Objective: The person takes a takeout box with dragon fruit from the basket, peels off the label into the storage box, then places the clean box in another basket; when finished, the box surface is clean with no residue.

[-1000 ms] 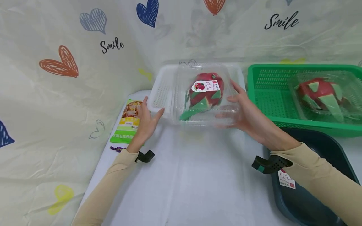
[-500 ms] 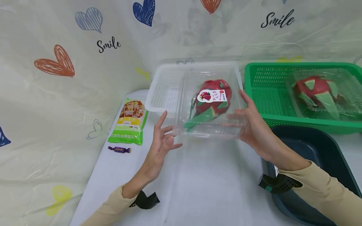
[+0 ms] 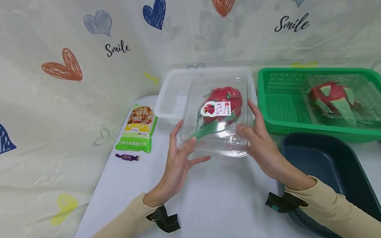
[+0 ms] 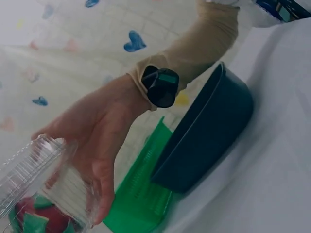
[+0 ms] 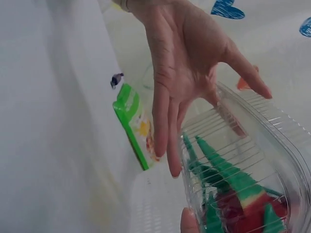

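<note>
A clear plastic clamshell box (image 3: 218, 145) is held up in front of the white basket, tilted towards me. Inside it lies a red dragon fruit (image 3: 235, 97) with green scales, under a white label (image 3: 216, 108) printed with fruit. My left hand (image 3: 175, 162) holds the box's lower left corner, thumb at the front and index finger along the side. My right hand (image 3: 263, 148) grips the lower right side, thumb over the box and other fingers partly hidden. The left wrist view shows the right hand (image 4: 95, 131) at the box; the right wrist view shows the left (image 5: 187, 63).
A white basket (image 3: 171, 92) stands behind the box. To its right, a green basket (image 3: 279, 99) contains another boxed dragon fruit (image 3: 333, 94). A dark blue tub (image 3: 315, 158) sits below it. At left lie a green-and-yellow food bag (image 3: 137, 129) and a purple-wrapped candy (image 3: 127, 157).
The box has come down and towards me, away from over the white basket. My left hand has left the basket's side and taken hold of the box's left corner; my right hand keeps holding it.
</note>
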The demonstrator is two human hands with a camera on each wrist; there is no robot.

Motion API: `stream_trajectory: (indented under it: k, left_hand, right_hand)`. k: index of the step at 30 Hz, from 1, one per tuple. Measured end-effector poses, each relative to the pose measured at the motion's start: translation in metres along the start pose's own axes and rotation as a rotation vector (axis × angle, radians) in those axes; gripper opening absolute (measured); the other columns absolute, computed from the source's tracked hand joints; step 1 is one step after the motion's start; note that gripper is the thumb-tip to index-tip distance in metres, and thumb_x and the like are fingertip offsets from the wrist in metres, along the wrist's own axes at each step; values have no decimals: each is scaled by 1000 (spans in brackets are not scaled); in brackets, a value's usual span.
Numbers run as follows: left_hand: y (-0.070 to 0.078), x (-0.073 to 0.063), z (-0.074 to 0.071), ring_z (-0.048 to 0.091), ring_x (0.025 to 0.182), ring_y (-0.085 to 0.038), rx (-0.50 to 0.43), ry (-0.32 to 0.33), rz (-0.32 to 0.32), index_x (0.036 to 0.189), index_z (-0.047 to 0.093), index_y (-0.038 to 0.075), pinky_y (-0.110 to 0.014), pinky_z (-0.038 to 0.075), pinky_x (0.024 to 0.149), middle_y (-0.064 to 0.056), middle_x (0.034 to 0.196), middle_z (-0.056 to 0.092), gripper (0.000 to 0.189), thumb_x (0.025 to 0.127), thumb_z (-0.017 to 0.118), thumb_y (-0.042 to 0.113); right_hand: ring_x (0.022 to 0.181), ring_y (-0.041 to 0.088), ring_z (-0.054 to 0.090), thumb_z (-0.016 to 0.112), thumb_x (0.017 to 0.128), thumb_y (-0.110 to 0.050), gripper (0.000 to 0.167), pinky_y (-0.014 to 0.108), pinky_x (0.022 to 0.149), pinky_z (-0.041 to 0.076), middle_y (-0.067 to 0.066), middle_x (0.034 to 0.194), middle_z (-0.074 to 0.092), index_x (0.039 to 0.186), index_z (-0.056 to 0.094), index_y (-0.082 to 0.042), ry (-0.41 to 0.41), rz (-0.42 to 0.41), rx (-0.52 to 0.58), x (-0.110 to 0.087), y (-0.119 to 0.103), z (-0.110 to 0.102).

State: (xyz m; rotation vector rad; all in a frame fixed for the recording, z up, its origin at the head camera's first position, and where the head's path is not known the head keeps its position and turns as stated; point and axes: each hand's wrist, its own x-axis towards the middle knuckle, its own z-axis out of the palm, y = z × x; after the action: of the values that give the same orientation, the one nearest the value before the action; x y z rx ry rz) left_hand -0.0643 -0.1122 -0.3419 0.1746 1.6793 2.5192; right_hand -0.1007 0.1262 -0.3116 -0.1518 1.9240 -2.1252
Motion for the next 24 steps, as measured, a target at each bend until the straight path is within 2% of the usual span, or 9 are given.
stream_trajectory:
  k: [2, 4, 8, 12, 13, 16, 19, 21, 24]
  left_hand:
    - [-1, 1, 1, 54, 134, -34, -29, 29, -1, 163, 19, 33, -60, 57, 93, -12, 156, 40, 70, 104, 56, 24]
    - [-2, 2, 2, 54, 135, -34, -40, 53, 0, 162, 21, 32, -59, 57, 94, -11, 157, 40, 70, 103, 57, 24]
    - [-2, 1, 4, 52, 137, -33, -40, 78, -5, 162, 22, 31, -55, 57, 97, -7, 160, 36, 70, 102, 57, 23]
    - [1, 0, 2, 51, 137, -34, -36, 77, -7, 161, 24, 30, -54, 56, 99, -8, 160, 37, 70, 99, 57, 22]
    - [2, -1, 1, 51, 137, -35, -36, 74, -5, 160, 24, 29, -54, 56, 99, -8, 159, 38, 70, 99, 57, 21]
    - [4, -4, -2, 54, 134, -36, -41, 61, 10, 159, 25, 28, -55, 55, 99, -10, 158, 40, 70, 97, 55, 20]
    - [6, -9, -5, 57, 131, -36, -49, 35, 18, 159, 26, 26, -54, 56, 98, -14, 157, 41, 70, 96, 54, 16]
    - [8, -12, -7, 58, 131, -35, -43, 11, 6, 159, 26, 25, -52, 56, 98, -15, 157, 40, 70, 95, 52, 15]
    - [10, -16, -12, 60, 129, -33, -29, -20, -26, 158, 26, 22, -50, 56, 98, -19, 156, 41, 69, 94, 52, 13]
  right_hand:
    - [152, 40, 18, 49, 108, -19, 83, 77, 113, 29, 2, 171, 0, 163, -4, -51, -11, -21, 3, -2, 2, 1]
    - [152, 41, 18, 51, 108, -18, 86, 79, 111, 27, 2, 171, -1, 163, -5, -52, -16, -25, -6, -4, 4, 2]
    - [153, 42, 15, 56, 105, -16, 91, 80, 110, 28, 3, 172, -2, 162, -5, -54, -13, -12, -30, -7, 6, 1]
    - [155, 42, 11, 58, 105, -17, 94, 78, 110, 30, 6, 172, -1, 161, -5, -56, -22, 0, -38, -10, 6, -2]
    - [155, 42, 12, 58, 105, -18, 93, 73, 111, 36, 8, 171, 1, 161, -5, -56, -28, 1, -31, -10, 7, -4]
    - [149, 42, 30, 55, 107, -24, 87, 53, 106, 52, 12, 170, 6, 161, -5, -56, -51, -2, 10, -12, 9, -15]
    - [131, 34, 56, 53, 108, -30, 81, 34, 92, 59, 15, 170, 9, 161, -3, -55, -61, 9, 66, -10, 10, -31]
    - [119, 27, 66, 52, 108, -33, 80, 37, 90, 60, 13, 171, 5, 162, -2, -56, -70, 16, 79, -9, 11, -44]
    - [116, 22, 67, 51, 107, -34, 78, 40, 89, 60, 13, 171, 5, 162, -1, -55, -95, 21, 71, -7, 12, -60]
